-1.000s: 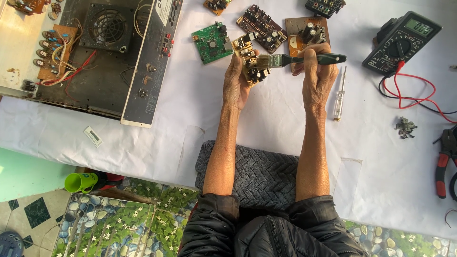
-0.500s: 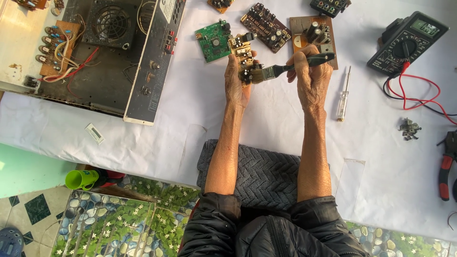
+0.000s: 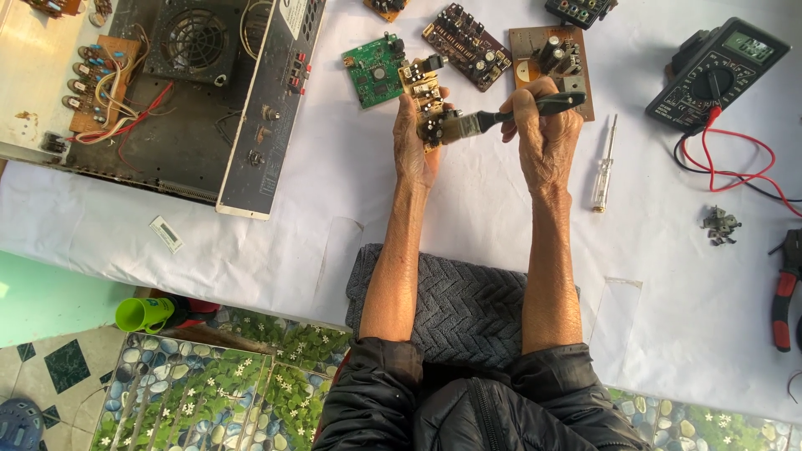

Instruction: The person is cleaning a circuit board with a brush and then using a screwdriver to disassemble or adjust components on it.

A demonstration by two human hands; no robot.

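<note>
My left hand holds a small tan circuit board with dark components, lifted above the white cloth. My right hand grips the black handle of a paintbrush, and its bristles touch the lower end of the board. A green circuit board lies on the cloth just left of the held board. Two brown boards lie beyond my hands.
An opened amplifier chassis with a fan and wiring sits at the left. A clear-handled screwdriver lies right of my right hand. A black multimeter with red leads, a small metal part and red-handled pliers are at the right.
Both hands have tilted the board and brush slightly; the brush handle now angles up to the right, with the bristles lower on the board.
</note>
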